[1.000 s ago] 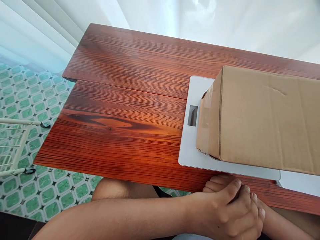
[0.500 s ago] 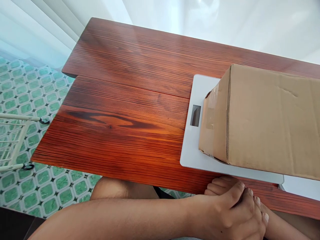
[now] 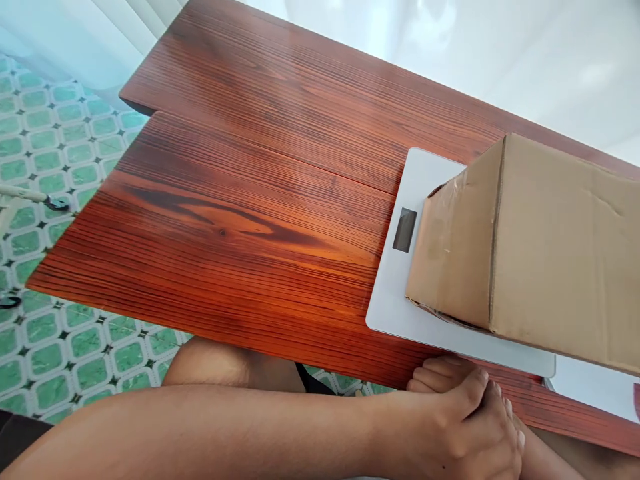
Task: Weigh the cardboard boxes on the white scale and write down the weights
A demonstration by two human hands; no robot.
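At the table's near edge, my left hand (image 3: 467, 427) is closed over my right hand (image 3: 436, 375). The fingers of my right hand are curled, and their undersides are hidden, so I cannot see whether anything is in them. Just beyond both hands lies a flat white scale (image 3: 387, 310) with a small dark display (image 3: 405, 230). A brown cardboard box (image 3: 555, 260) rests on the scale, tape on its left end, its right part cut off by the frame. Neither hand touches the box.
The dark red wooden table (image 3: 240, 200) has a stepped left end. Another white flat thing (image 3: 595, 393) lies right of the scale under the box's overhang. White curtains (image 3: 350, 27) hang behind. A wheeled white frame (image 3: 23, 195) stands on the green tiled floor (image 3: 50, 327).
My view has shifted and tilted a little, so the box and scale appear farther right. Both hands stay clasped in the same place.
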